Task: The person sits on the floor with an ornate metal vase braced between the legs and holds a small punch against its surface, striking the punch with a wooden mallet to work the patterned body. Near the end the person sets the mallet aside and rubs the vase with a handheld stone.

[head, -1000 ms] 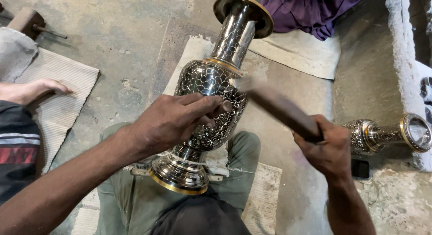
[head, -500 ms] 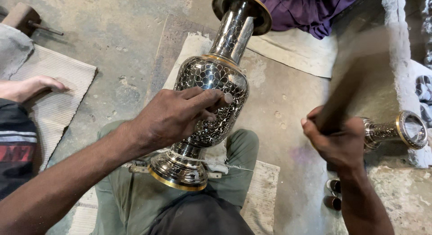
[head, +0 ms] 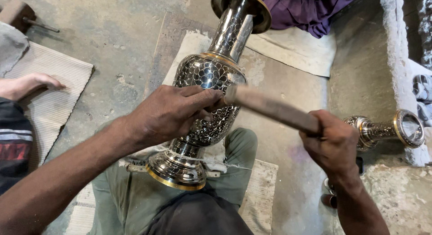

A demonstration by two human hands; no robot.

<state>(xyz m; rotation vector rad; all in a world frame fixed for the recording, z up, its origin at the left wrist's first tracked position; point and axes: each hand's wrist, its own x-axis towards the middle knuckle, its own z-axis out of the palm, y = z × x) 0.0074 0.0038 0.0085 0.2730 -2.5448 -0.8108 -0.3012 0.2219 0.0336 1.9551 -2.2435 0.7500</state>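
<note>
the stick (head: 274,110), raised half a second ago, is now down at the vase (head: 207,88); right hand (head: 335,142) clenches it, left hand (head: 173,111) seemingly pinches a tool there.

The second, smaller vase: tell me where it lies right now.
In the head view the smaller vase lies on its side at the right edge, on the floor against the pale ledge, just beyond the right hand gripping the wooden stick.

Rough grey concrete floor (head: 112,46), stained and pitted. Ribbed beige woven mat (head: 49,91) at left; pale cloth sheet (head: 297,48) far right, crumpled purple fabric (head: 310,10) beyond it. Chipped whitish masonry ledge (head: 396,59) along right edge. Light even, diffuse.
</note>
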